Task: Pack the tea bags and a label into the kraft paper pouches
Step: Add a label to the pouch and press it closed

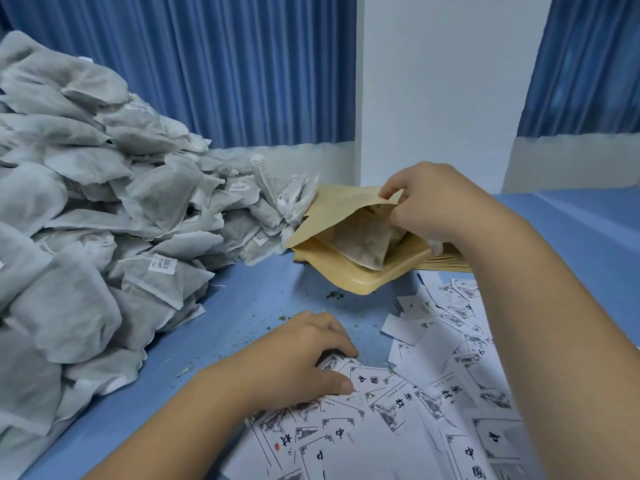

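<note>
Blue pleated curtains (225, 64) and a white wall pillar (433, 81) stand behind the blue table (263, 296) I am watching from my remote station. I start at the right hand (433, 202). Its thumb and fingertips pinch the upper lip of the tan kraft paper pouch (339, 206), lifting it so the mouth gapes; I judge that is to leave room for a label. A grey mesh tea bag (363, 245) already lies inside, showing through what looks like the pouch's clear face. The pouch rests on a flat stack of spare kraft pouches (446, 263) near the table's back edge. Toward the front edge, the left hand (298, 355) is curled down on a white printed paper label (369, 377), thumb and fingers closing on it. That label lies at the edge of the loose spread of labels (450, 393) in the front right corner, handy for the open pouch. A big heap of grey tea bags (86, 202) fills the table's left side, within easy reach, and green crumbs (334, 295) dot the bare middle.
</note>
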`<move>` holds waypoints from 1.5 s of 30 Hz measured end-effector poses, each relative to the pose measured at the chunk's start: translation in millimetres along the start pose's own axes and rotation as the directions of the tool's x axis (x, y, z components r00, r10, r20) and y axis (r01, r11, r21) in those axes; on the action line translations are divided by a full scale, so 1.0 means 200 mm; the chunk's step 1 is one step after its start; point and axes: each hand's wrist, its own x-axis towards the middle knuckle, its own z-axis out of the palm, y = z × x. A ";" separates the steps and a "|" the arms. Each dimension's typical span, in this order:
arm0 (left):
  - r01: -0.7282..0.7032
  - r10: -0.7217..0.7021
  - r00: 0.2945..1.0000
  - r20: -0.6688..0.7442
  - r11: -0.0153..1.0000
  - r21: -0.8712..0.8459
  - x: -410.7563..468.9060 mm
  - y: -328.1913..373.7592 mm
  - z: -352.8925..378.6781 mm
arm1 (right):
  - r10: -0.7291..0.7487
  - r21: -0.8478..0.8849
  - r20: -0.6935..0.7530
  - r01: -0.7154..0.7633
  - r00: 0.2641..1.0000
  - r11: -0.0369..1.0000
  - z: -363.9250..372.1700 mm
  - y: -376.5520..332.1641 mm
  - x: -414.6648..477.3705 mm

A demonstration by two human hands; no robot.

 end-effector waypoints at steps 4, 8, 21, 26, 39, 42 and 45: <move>0.013 -0.013 1.000 0.006 1.000 0.008 0.00 0.00 -0.01 | -0.008 0.017 0.002 0.008 1.000 1.000 0.01 0.01 0.01; 0.014 -0.013 1.000 0.015 1.000 -0.005 0.01 0.00 -0.01 | -0.007 0.006 0.009 0.007 1.000 1.000 0.01 0.01 0.01; 0.218 -0.193 0.971 0.143 0.958 -0.186 0.03 0.03 -0.04 | 0.001 -0.006 0.029 -0.001 1.000 1.000 0.01 0.00 0.01; 0.320 -0.288 0.941 0.175 0.927 -0.197 0.01 0.08 -0.06 | 0.001 -0.014 0.019 -0.001 1.000 1.000 0.01 0.00 0.01; 0.454 -0.443 0.889 0.119 0.886 -0.091 -0.02 0.20 -0.06 | -0.022 -0.032 0.004 0.023 1.000 0.999 0.00 0.00 0.01; 0.473 -0.471 0.879 0.080 0.881 -0.013 -0.02 0.22 -0.05 | -0.026 -0.028 -0.001 0.026 1.000 0.999 -0.01 -0.01 0.00; 0.477 -0.474 0.876 0.091 0.879 -0.004 -0.01 0.24 -0.06 | -0.026 -0.037 0.004 0.026 1.000 0.999 -0.01 -0.01 0.00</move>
